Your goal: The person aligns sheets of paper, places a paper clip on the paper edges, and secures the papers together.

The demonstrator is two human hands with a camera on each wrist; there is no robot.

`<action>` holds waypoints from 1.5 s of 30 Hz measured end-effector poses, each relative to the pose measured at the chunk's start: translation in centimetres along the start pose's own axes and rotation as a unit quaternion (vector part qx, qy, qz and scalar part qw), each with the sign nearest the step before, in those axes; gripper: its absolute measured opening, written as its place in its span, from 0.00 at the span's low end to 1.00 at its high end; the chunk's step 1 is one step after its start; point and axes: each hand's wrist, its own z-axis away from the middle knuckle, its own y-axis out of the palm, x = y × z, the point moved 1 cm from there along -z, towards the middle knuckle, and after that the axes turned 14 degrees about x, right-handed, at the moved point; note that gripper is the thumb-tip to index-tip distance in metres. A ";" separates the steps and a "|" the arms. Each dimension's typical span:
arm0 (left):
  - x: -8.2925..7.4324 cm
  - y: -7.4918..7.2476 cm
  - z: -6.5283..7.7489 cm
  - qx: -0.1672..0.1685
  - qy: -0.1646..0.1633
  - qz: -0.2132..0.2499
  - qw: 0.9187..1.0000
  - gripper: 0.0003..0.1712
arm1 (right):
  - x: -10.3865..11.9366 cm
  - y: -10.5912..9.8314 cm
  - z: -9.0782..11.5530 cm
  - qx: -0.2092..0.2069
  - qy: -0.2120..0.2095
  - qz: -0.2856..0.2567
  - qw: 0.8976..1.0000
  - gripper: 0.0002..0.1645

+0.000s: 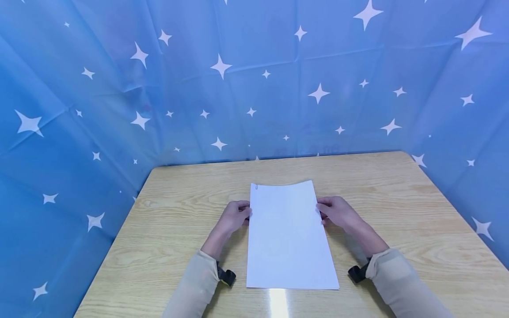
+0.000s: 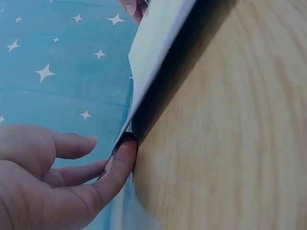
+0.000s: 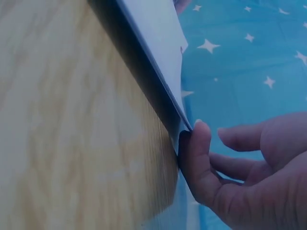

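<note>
Clipped white paper sheets lie lengthwise before me, their far edge bowed in the middle and both sides raised off the wood. A small paper clip sits at the far left corner. My left hand holds the left edge with curled fingers tucked under it. On the opposite edge, my right hand holds the sheets in the same manner. In the left wrist view the thumb stands apart from the paper. The right wrist view likewise shows the thumb off the edge.
A light wooden table extends around the paper on all sides. Behind and beside it hangs a blue curtain with white stars. Dark wrist cameras are strapped under both sleeves, and a bright reflection lies near the front.
</note>
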 end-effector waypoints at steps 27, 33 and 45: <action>-0.6 0.1 0.4 0.012 -0.027 -0.047 0.998 0.26 | 0.1 0.1 0.2 0.022 0.033 0.055 0.998 0.30; -0.2 0.0 0.3 0.009 -0.031 -0.066 0.997 0.27 | 0.2 0.2 0.2 0.019 0.038 0.059 0.997 0.33; 0.0 0.0 0.2 0.016 -0.013 -0.075 0.997 0.25 | -0.1 0.1 0.0 0.016 0.045 0.057 0.997 0.34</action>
